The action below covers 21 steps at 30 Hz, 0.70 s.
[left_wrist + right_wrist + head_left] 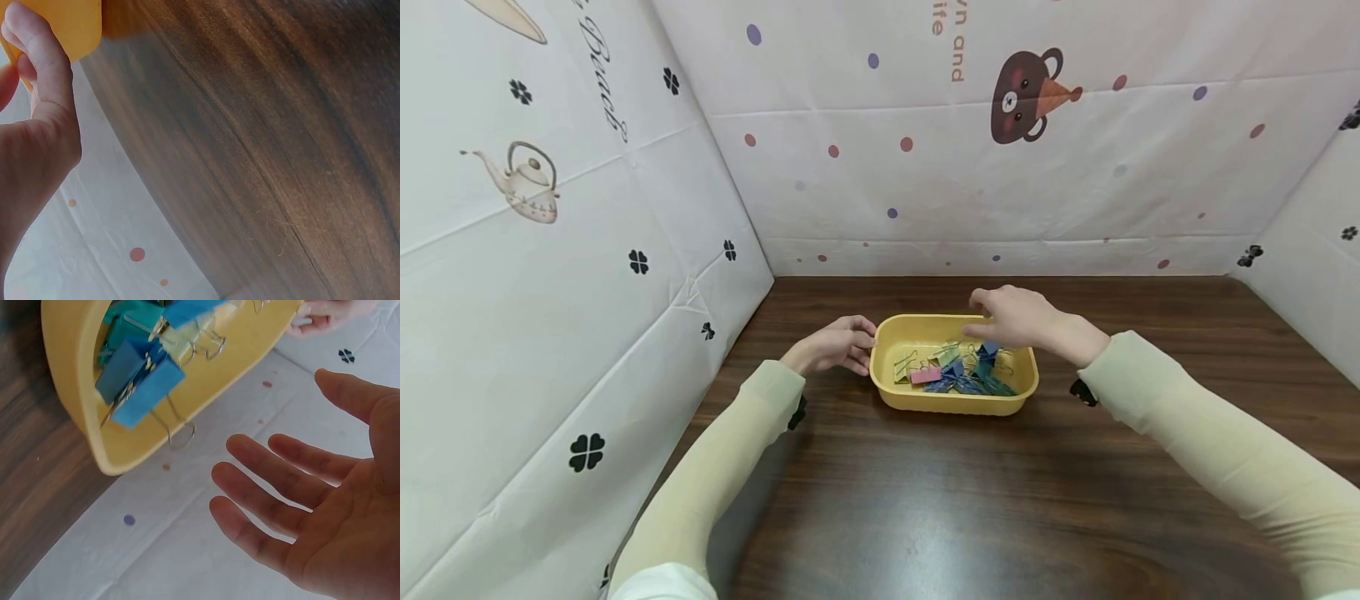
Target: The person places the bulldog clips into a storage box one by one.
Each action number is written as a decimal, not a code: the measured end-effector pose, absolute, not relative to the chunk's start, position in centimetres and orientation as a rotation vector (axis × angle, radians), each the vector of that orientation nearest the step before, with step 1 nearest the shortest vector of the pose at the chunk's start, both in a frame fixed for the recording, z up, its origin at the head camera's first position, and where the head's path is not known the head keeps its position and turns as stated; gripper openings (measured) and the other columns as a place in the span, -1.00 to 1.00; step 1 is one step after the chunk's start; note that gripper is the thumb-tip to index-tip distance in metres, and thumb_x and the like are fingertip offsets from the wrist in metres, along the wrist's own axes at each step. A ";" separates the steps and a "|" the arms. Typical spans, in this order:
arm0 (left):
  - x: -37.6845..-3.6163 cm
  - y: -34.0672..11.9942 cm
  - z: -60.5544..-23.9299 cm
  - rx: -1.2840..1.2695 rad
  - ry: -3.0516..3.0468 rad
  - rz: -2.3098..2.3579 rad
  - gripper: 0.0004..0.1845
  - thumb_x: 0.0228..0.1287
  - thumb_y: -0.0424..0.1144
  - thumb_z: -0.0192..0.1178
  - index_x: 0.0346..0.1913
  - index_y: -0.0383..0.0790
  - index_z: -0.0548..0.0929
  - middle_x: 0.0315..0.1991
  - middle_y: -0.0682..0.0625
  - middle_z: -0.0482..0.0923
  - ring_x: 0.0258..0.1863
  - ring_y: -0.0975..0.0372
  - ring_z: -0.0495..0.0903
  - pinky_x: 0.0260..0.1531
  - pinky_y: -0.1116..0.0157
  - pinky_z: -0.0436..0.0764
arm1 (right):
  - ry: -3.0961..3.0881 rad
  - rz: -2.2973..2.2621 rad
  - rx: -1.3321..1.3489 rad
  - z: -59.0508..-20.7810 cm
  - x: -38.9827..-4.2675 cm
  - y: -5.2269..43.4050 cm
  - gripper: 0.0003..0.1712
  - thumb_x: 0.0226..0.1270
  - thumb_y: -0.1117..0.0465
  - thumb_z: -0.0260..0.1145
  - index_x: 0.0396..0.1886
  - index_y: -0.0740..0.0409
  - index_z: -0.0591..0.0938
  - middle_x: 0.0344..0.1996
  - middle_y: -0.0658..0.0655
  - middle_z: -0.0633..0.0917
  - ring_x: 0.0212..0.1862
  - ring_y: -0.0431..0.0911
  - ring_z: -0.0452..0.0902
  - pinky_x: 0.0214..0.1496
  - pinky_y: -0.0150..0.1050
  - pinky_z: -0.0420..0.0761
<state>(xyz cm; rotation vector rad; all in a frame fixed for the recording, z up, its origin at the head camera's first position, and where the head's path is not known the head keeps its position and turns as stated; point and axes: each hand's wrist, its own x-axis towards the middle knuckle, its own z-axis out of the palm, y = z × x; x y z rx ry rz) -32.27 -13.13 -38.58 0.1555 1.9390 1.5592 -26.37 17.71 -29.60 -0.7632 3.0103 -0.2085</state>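
A yellow plastic basin (955,405) on the table holds several binder clips in pink, pale yellow, green and blue. At its left end, my left hand (838,344) holds the rim with bent fingers, the thumb against the outer wall. My right hand (1018,318) hovers over the far right rim, fingers spread and nothing between them. The right wrist view shows its palm and relaxed fingers beside the basin. A blue binder clip (140,381) lies at the basin's end nearest that hand, one wire handle overlapping the rim. A pink binder clip (925,376) lies on the left side.
The dark wooden table (925,492) runs toward me and off to the right. Printed white sheets rise as a back wall (850,183) close behind the basin, a left wall (647,350) beside my left arm, and a right wall (1311,250).
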 end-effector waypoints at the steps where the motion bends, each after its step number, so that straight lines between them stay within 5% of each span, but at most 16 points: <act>1: -32.3 -13.1 -38.6 0.155 1.938 1.560 -0.69 0.45 -0.35 0.00 0.17 -0.30 0.27 -0.31 -0.15 0.51 -0.53 0.16 0.60 -0.44 0.23 0.71 | 3.013 -0.214 -0.751 -29.4 -26.4 18.0 -0.40 0.33 -0.15 0.24 0.14 0.22 0.53 -0.09 0.24 0.70 -0.12 0.06 0.65 -0.24 -0.03 0.64; 9: -32.2 -13.1 -38.6 0.148 1.934 1.569 -0.71 0.45 -0.36 0.01 0.15 -0.29 0.29 -0.37 -0.11 0.52 -0.54 0.16 0.59 -0.45 0.24 0.70 | 3.028 -0.212 -0.592 -28.9 -27.2 21.9 -0.31 0.33 -0.20 0.20 0.17 0.27 0.50 -0.07 0.30 0.68 -0.18 0.09 0.65 -0.28 0.00 0.63; 21: -32.1 -13.0 -38.5 0.144 1.945 1.555 -0.69 0.45 -0.36 -0.01 0.17 -0.32 0.27 -0.36 -0.14 0.51 -0.54 0.16 0.59 -0.45 0.24 0.70 | 2.981 -0.104 -0.216 -30.1 -28.2 30.0 0.11 0.16 -0.50 0.11 0.26 0.43 0.37 0.10 0.53 0.52 0.00 0.40 0.52 -0.31 0.17 0.53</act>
